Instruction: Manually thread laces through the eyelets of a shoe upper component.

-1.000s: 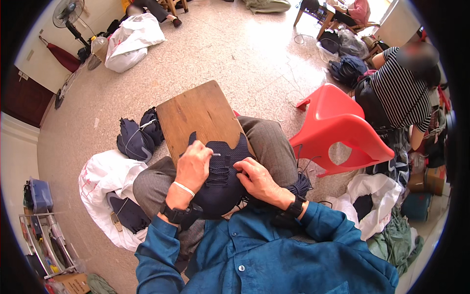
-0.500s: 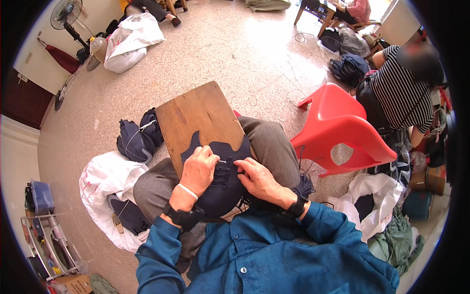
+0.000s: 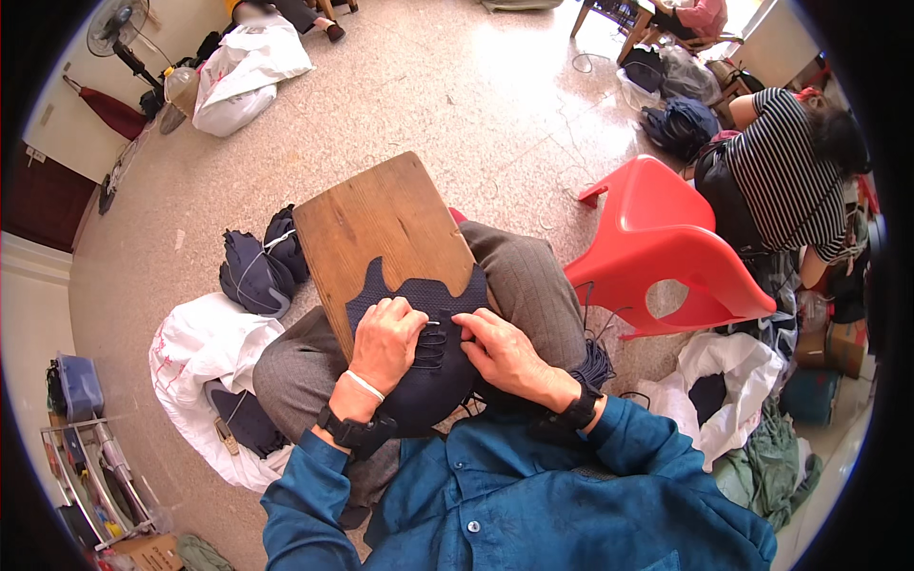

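A navy mesh shoe upper (image 3: 419, 287) lies across my lap, its flared end resting on a wooden board. Rows of dark lace (image 3: 430, 354) cross its middle opening. My left hand (image 3: 383, 335) is closed at the left edge of this opening, with a small thin pale rod (image 3: 433, 324) pinched between thumb and forefinger. Opposite it, my right hand (image 3: 503, 350) has its thumb and forefinger together at the right edge; what they pinch is too small to make out. The wooden board (image 3: 381, 205) extends forward from my lap.
Bundled navy uppers (image 3: 255, 271) sit left of the board, beside a white sack (image 3: 209, 333). A red plastic stool (image 3: 657, 214) stands at right, near a person in a striped top (image 3: 776, 162). Bundled cords (image 3: 595, 366) hang by my right knee. Another white sack (image 3: 738, 366) lies lower right.
The pale rod stays in my left hand while both hands shift slightly. The lace rows show more plainly between them. The view has turned a little, and the person at right has moved their head.
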The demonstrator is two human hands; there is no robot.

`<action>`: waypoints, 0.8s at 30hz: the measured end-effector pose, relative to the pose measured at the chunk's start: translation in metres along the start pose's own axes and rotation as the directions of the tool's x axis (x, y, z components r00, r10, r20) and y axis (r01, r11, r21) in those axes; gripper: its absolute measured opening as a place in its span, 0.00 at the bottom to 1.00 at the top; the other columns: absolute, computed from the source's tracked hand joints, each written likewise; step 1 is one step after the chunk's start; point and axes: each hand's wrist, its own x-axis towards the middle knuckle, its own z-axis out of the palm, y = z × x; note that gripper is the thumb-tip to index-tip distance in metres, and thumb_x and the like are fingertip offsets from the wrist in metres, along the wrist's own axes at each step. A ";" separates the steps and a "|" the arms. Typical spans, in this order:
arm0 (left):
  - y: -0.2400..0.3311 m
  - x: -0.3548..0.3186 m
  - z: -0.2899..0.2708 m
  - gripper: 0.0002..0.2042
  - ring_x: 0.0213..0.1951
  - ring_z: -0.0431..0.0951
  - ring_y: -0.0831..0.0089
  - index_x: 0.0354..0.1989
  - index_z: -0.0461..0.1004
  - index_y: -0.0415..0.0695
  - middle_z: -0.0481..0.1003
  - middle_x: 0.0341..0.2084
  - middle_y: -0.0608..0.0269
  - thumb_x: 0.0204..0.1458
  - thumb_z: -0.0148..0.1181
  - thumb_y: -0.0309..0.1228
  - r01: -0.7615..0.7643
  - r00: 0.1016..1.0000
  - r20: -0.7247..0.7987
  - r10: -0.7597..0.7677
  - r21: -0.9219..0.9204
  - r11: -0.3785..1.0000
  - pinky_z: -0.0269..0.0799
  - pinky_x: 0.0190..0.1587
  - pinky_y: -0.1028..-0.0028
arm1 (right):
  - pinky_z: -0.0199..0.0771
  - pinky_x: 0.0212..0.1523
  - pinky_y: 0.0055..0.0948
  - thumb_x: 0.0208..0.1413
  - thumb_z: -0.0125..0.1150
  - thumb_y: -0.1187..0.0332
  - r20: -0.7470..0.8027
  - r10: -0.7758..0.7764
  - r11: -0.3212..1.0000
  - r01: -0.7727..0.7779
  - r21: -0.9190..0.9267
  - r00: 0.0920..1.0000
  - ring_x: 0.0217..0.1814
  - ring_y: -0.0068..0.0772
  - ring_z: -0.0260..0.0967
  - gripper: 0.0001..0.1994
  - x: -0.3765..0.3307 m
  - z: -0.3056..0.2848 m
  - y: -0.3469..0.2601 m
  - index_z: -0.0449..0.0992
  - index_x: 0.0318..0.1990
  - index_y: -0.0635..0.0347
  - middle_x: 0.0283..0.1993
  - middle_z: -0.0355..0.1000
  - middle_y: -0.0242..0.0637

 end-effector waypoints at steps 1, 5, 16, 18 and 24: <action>-0.001 -0.001 0.001 0.04 0.38 0.76 0.58 0.34 0.79 0.44 0.74 0.30 0.61 0.50 0.65 0.24 0.024 1.000 -0.005 -0.024 -0.020 1.000 0.72 0.43 0.62 | 0.76 0.43 0.37 0.55 0.60 0.77 0.004 -0.002 1.000 0.002 -0.004 1.000 0.41 0.44 0.73 0.19 0.000 0.000 0.000 0.72 0.56 0.66 0.39 0.70 0.42; -0.001 0.000 0.001 0.04 0.35 0.77 0.62 0.34 0.79 0.43 0.74 0.29 0.61 0.51 0.66 0.22 0.064 0.995 -0.068 -0.068 -0.056 0.996 0.72 0.39 0.66 | 0.76 0.44 0.37 0.56 0.60 0.77 0.007 0.007 1.000 -0.007 0.010 1.000 0.41 0.44 0.73 0.19 0.001 -0.001 -0.001 0.72 0.56 0.66 0.39 0.70 0.42; 0.031 0.008 -0.012 0.02 0.34 0.80 0.81 0.37 0.79 0.37 0.78 0.32 0.66 0.58 0.64 0.18 0.351 0.872 0.160 -0.463 -0.865 0.360 0.77 0.39 0.80 | 0.74 0.38 0.20 0.66 0.61 0.72 0.085 0.291 0.652 -0.262 0.712 0.953 0.39 0.16 0.72 0.12 0.008 0.003 -0.015 0.77 0.55 0.64 0.43 0.77 0.30; 0.032 0.005 -0.007 0.02 0.36 0.82 0.80 0.38 0.78 0.37 0.78 0.33 0.66 0.58 0.63 0.18 0.349 0.884 0.149 -0.444 -0.842 0.412 0.79 0.40 0.80 | 0.75 0.36 0.19 0.67 0.62 0.71 0.091 0.321 0.601 -0.277 0.749 0.943 0.39 0.17 0.74 0.12 0.012 0.005 -0.016 0.78 0.54 0.63 0.43 0.78 0.30; 0.036 0.006 0.004 0.04 0.35 0.83 0.79 0.40 0.79 0.37 0.82 0.31 0.63 0.57 0.65 0.19 0.364 0.872 0.169 -0.460 -0.852 0.376 0.78 0.38 0.80 | 0.77 0.34 0.20 0.68 0.60 0.69 -0.021 0.343 0.531 -0.176 0.829 0.939 0.36 0.19 0.76 0.09 0.018 0.014 -0.014 0.79 0.48 0.65 0.40 0.79 0.33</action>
